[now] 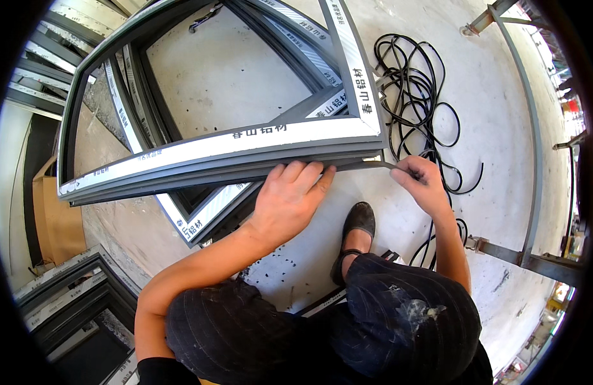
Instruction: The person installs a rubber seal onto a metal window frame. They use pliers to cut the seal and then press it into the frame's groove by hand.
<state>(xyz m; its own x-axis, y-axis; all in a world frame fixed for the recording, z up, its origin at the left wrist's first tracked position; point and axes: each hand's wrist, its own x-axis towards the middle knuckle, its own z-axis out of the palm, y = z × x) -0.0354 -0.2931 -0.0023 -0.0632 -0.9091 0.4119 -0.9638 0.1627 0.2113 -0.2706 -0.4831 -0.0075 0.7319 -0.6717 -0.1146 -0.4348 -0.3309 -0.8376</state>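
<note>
A dark grey metal window frame [200, 149], with white printed protective film along its bars, lies tilted in front of me. My left hand [287, 199] bends its fingers over the near grooved edge, close to the right corner, with the thumb pressed against it. From that corner a thin dark strip [377, 163], like a rubber seal, runs out to the right. Its end is pinched between thumb and fingers of my right hand [424, 184], just off the corner. How far the strip lies in the groove is hidden by my left fingers.
More film-covered frames [210, 221] lie beneath this one. Others are stacked at the lower left [84, 292]. A tangled black hose or cable [408, 90] lies right of the corner, near a metal rack [533, 192]. My shoe [359, 224] stands on the pale floor.
</note>
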